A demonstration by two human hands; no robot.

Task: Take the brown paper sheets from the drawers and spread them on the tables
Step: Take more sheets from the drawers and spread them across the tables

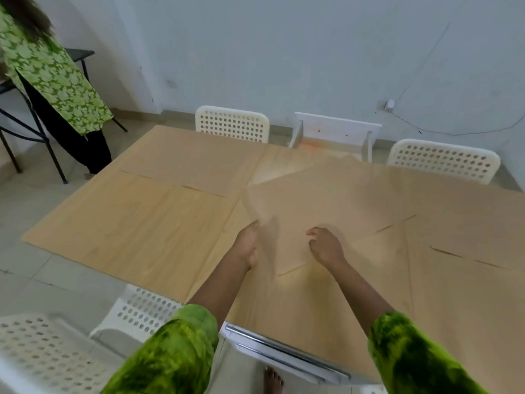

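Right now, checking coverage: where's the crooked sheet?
Head view: the crooked brown sheet lies angled on the table, its near corner between the left hand and right hand.

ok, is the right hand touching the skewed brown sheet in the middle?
Cannot tell. Head view: right hand sits over the brown sheet with fingers curled, but motion blur hides any contact or gap.

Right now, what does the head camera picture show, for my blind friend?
A left hand and a right hand reach over a blurred, tilted brown paper sheet on a pale table covered with other brown paper sheets. White plastic chairs with round holes stand around it; a person in a green patterned top stands far left.
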